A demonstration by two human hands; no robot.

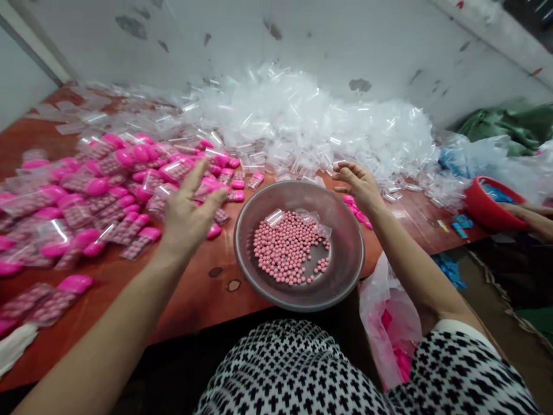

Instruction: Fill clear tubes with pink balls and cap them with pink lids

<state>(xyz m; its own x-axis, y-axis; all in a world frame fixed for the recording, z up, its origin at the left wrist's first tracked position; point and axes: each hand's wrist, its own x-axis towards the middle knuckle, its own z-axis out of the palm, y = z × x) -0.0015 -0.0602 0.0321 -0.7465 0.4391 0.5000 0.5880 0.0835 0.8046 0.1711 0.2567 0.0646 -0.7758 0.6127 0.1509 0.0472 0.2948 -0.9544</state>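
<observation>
A grey bowl (300,302) stands at the table's front edge, holding loose pink beads (283,248) and a few small clear containers (275,218). To its left, my left hand (185,213) is open, thumb and fingers apart, over the edge of a heap of bead-filled clear containers with bright pink caps (133,158). My right hand (356,181) hovers past the bowl's far right rim with bent, parted fingers and nothing visible in them. It is nearest to the big pile of empty clear containers (302,115). Loose pink caps (356,212) lie below that hand.
At the right, another person's hand (533,216) touches a red bowl (479,202) with blue pieces inside. Small blue pieces (461,223) lie beside it. A plastic bag (371,305) with pink contents hangs below the table edge. A wall (242,34) closes off the back.
</observation>
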